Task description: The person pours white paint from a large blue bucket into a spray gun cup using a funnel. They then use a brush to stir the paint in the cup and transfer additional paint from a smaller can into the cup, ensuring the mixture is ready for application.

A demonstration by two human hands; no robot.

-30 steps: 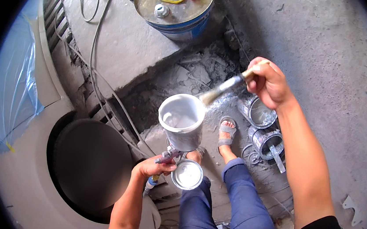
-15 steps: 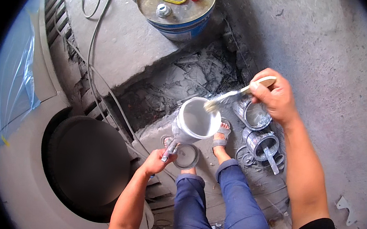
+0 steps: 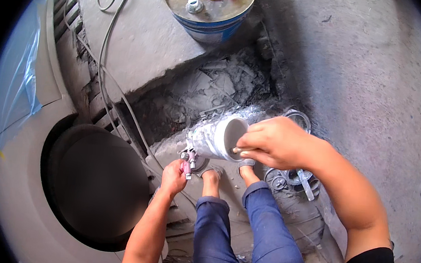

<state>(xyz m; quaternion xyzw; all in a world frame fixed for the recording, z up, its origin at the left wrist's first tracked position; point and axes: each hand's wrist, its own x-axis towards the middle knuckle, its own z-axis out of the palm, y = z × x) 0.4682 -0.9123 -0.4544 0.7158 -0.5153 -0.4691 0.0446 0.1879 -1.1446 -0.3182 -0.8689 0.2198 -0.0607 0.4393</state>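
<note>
Cup [image 3: 207,140] is hanging tilted between the two hands above the dusty floor [image 3: 230,185], its long axis running roughly sideways and its open mouth facing right. The right hand [image 3: 281,144] is sitting right at the mouth, the nearer of the two, its fingers overlapping the rim in view and pinching what looks like a pale handle [image 3: 237,150], mostly hidden. The left hand [image 3: 174,177] is resting below and left of the base, its fingers gripping a pink spray gun [image 3: 186,168]. The cup is showing a white rim, pale interior and grey-streaked outer wall.
</note>
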